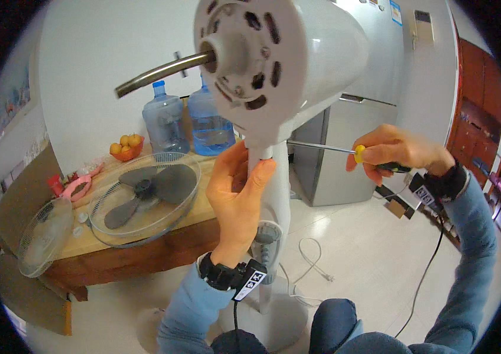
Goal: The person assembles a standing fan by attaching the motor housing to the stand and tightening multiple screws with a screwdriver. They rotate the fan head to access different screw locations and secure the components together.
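Note:
A white stand fan without its blade or grille stands before me, its motor housing (330, 56) at the top and a bent metal shaft (165, 72) jutting out to the left. My left hand (234, 197) is closed around the fan's neck just under the housing, thumb in front. In my right hand (401, 148) is a screwdriver (324, 147) with a yellow and dark handle. It lies nearly level, its tip meeting the right side of the neck; the screw there cannot be made out. A control panel (267, 234) sits on the column below my left hand.
On the wooden table (144, 253) at left lie a wire grille with a grey fan blade (171, 187), another grille (44, 236), an orange fruit bowl (126, 152) and water jugs (165, 121). A grey fridge (354, 150) stands behind; a white cord (312, 268) trails across the floor.

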A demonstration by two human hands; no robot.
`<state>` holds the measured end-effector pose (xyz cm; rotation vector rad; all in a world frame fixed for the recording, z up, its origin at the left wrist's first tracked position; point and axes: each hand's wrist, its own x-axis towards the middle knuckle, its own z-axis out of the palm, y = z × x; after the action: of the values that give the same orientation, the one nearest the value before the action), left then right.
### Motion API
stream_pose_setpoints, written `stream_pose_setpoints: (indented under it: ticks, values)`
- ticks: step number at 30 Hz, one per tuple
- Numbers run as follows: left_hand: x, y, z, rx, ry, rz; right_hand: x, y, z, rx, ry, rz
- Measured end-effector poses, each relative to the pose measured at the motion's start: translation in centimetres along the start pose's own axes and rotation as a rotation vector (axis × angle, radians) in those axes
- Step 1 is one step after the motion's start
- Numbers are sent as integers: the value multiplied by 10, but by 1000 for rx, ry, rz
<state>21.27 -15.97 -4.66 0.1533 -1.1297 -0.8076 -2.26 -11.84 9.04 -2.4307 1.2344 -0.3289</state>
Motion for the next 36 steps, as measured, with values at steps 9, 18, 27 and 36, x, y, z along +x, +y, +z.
stream_pose_setpoints:
  ticks: [9,18,27,36]
  values:
    - [4,-7,-2,63,11,33,4,36,3,-1703,939,-685]
    - [6,-8,-2,11,-1,34,12,34,7,-472,407,-345]
    - [7,-3,-2,29,9,5,13,22,-9,-449,248,-317]
    - [3,-1,0,-9,-24,-11,5,15,11,-1141,710,-537]
